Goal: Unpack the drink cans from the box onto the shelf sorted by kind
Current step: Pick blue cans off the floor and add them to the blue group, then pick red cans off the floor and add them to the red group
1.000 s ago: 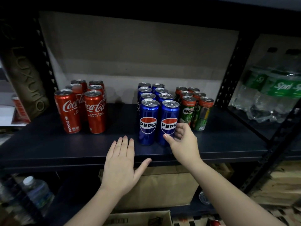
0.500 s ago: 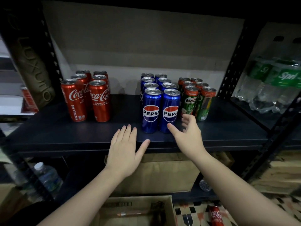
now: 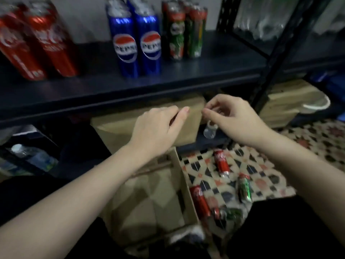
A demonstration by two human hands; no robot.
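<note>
Both hands hanging empty below the shelf [image 3: 130, 86] edge. Left hand [image 3: 158, 128] loosely curled, grasping nothing; right hand [image 3: 233, 118] fingers bent, seemingly pinching nothing, though blur is making that uncertain. Above the fingertips: Coca-Cola cans [image 3: 37, 45], Pepsi cans [image 3: 138, 45] and Milo cans [image 3: 183, 32] standing grouped by kind. Below the fingers: the box [image 3: 186, 191] and loose cans [image 3: 222, 163] lying on the patterned floor. Since half a second ago, both hands are dropping off the shelf, probably reaching for another can.
</note>
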